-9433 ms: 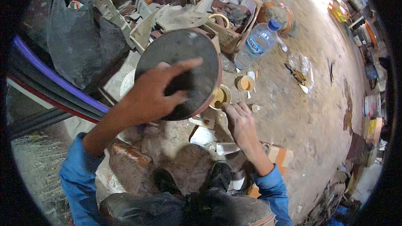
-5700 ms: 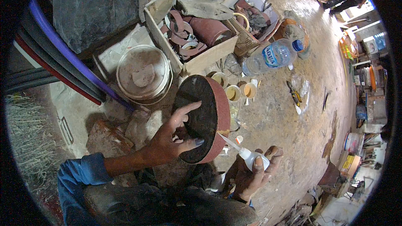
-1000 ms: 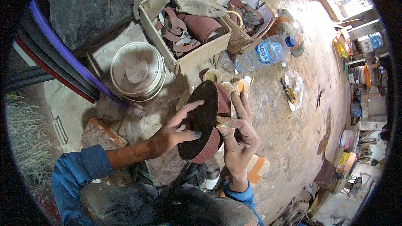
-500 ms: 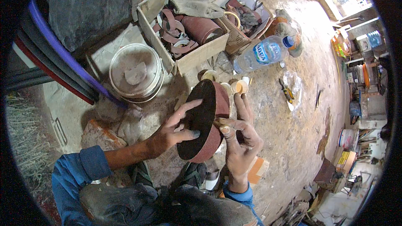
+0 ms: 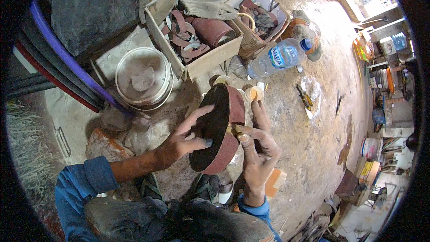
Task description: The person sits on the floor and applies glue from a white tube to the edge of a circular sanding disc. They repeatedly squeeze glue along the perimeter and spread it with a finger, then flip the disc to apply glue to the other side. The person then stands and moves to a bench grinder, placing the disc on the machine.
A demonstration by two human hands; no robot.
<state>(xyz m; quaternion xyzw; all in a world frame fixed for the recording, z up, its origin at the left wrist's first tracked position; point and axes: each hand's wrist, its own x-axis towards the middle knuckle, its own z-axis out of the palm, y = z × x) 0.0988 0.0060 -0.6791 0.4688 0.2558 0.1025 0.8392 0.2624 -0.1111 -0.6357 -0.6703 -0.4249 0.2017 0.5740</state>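
A thick, round sanding wheel with a dark flat face is held upright and tilted above my feet. A reddish-brown sandpaper band runs around its rim, with a seam and a small tan spot on the side towards my right hand. My left hand holds the wheel, index finger and thumb spread against the dark face; its other fingers are partly hidden. At the seam, my right hand has thumb and index finger pinched together against the band. Whatever lies between those fingertips is too small to make out.
Beyond the wheel sit a lidded white bucket, a box of sandpaper strips with a glove, and a second box. A plastic water bottle, small cup, pliers and wood block are on the floor.
My right fingertips have shifted slightly down along the band, and the tan spot at the seam now shows. My left hand keeps nearly the same hold on the wheel.
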